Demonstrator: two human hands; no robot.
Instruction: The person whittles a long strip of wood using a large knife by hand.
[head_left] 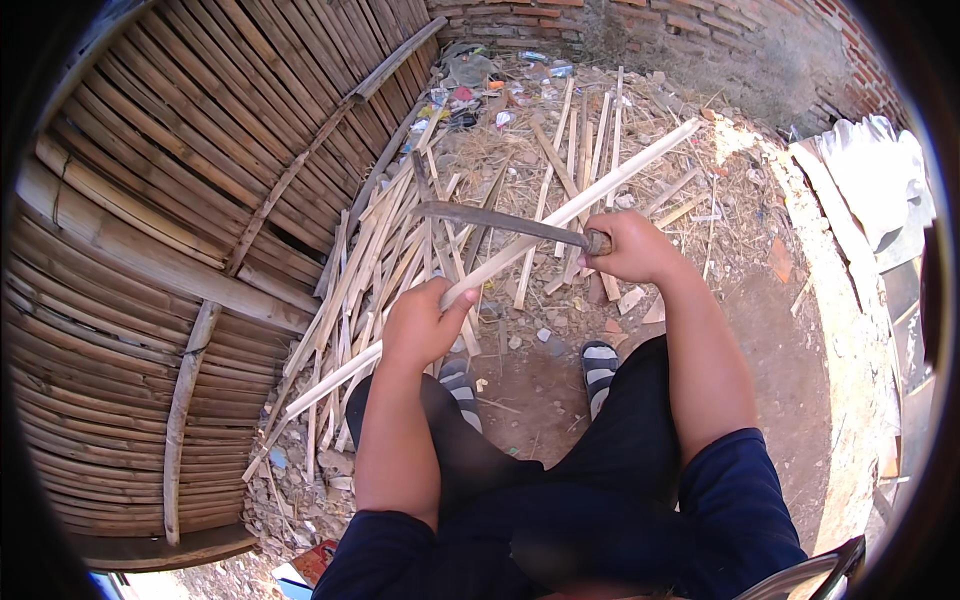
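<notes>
My left hand [420, 322] is closed round a long pale strip of split bamboo or wood [620, 174], which slants from the lower left up to the far right in front of me. In my right hand [630, 247] is the wooden handle of a machete [500, 220]. Its dark blade points left, with the tip curving slightly, and lies across the strip in this view. Whether the blade touches the strip I cannot tell. Both forearms come in from below, above my knees and striped footwear.
Many pale strips [375, 265] lie heaped at the left and ahead, among rubble and dry straw. A slatted bamboo wall [200, 150] rises on the left. A brick wall [700, 45] closes the far side. White sheeting [875, 165] stands at the right, with bare dirt [770, 370] nearer.
</notes>
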